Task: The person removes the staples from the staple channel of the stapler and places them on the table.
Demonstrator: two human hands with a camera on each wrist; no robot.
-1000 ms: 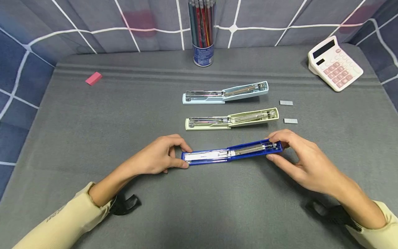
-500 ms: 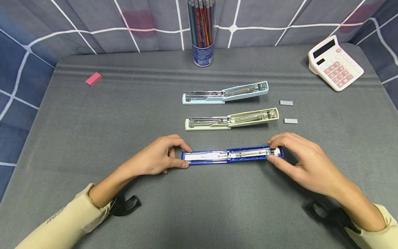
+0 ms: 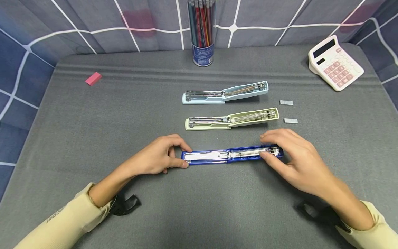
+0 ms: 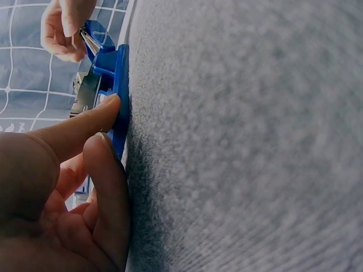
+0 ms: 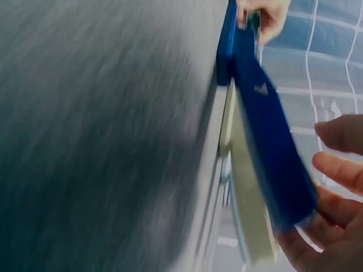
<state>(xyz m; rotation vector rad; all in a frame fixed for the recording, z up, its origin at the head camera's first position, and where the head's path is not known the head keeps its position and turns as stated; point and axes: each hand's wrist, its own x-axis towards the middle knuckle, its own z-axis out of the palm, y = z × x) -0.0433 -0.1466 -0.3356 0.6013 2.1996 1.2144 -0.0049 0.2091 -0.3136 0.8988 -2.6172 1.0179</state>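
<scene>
A blue stapler (image 3: 208,156) lies folded open on the grey cloth, with its metal magazine bared and its cover tipped back to the right. My left hand (image 3: 160,155) pinches the left end of its base between thumb and fingers. Over the cover's right part hovers my right hand (image 3: 295,160), its thumb and fingers spread apart. From the right wrist view, the cover's end (image 5: 289,198) is close to the lower fingers; whether they touch is unclear. Behind it lie a pale green stapler (image 3: 208,125) and a light blue stapler (image 3: 203,100), both folded open.
Two strips of staples (image 3: 286,103) (image 3: 290,121) lie right of the rear staplers. At the back are a tub of pencils (image 3: 203,55) and, farther right, a white calculator (image 3: 335,64). A small pink block (image 3: 93,79) sits back left. Checked cloth walls surround the table.
My right fingers held the cover's end a second ago; they have loosened and shifted left over it. The cover's angle has changed slightly. My left hand has stayed in place.
</scene>
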